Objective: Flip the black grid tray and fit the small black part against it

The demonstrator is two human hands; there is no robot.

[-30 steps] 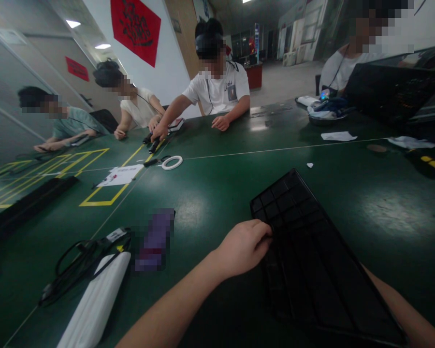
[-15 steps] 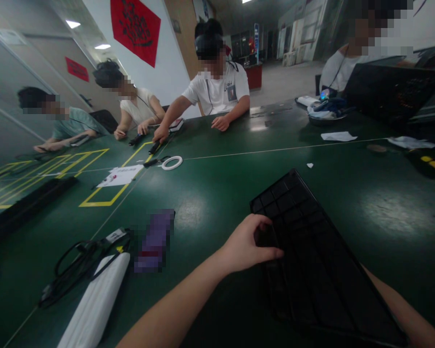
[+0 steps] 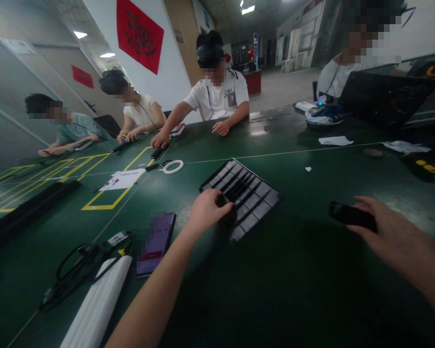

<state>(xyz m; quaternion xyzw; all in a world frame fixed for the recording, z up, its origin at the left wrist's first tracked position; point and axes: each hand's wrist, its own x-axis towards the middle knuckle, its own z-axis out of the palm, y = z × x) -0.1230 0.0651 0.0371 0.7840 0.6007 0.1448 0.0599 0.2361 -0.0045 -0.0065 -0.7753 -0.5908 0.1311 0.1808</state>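
Note:
A black compartment tray (image 3: 248, 191) lies flat on the green table (image 3: 239, 280) ahead of me. My left hand (image 3: 206, 212) rests on its near left edge with the fingers curled over the rim. My right hand (image 3: 387, 232) hovers at the right and holds a small black elongated object (image 3: 351, 215) between thumb and fingers, apart from the tray.
A phone (image 3: 154, 243), black cables (image 3: 76, 268) and a white padded roll (image 3: 94, 304) lie at the near left. A white tape ring (image 3: 173, 166) and a paper sheet (image 3: 122, 179) sit farther off. Several other people sit around the table; a laptop (image 3: 384, 96) stands at the right.
The tray has moved away from me to the table's middle and now lies flat. My left hand followed it. My right hand has come into view holding the small black object.

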